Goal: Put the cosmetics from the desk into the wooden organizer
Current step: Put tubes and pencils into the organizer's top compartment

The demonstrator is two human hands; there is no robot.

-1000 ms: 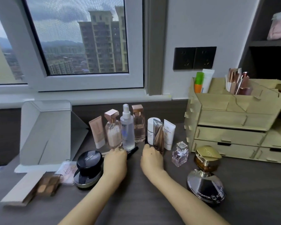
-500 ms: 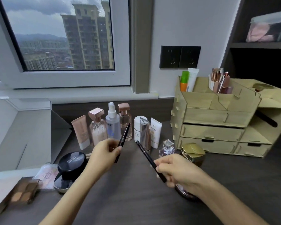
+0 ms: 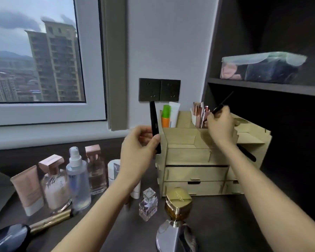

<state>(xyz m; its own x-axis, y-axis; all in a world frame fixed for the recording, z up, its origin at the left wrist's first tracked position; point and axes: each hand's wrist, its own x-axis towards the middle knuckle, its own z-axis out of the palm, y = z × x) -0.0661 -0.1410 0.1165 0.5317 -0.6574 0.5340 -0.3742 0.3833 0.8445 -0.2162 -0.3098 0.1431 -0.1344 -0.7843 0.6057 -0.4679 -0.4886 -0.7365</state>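
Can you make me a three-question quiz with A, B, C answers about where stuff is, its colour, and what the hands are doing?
1. Where is the right hand?
A. over the wooden organizer's top compartments
B. on the windowsill
C. flat on the desk

2. What colour cap has the orange tube?
A. blue
B. green
C. red

3. What is the left hand doing?
A. resting open
B. pressing the spray bottle
C. holding a black pencil upright

Answers: A, it hovers there with a thin black pencil; B, green cap above orange; C, fingers closed around it.
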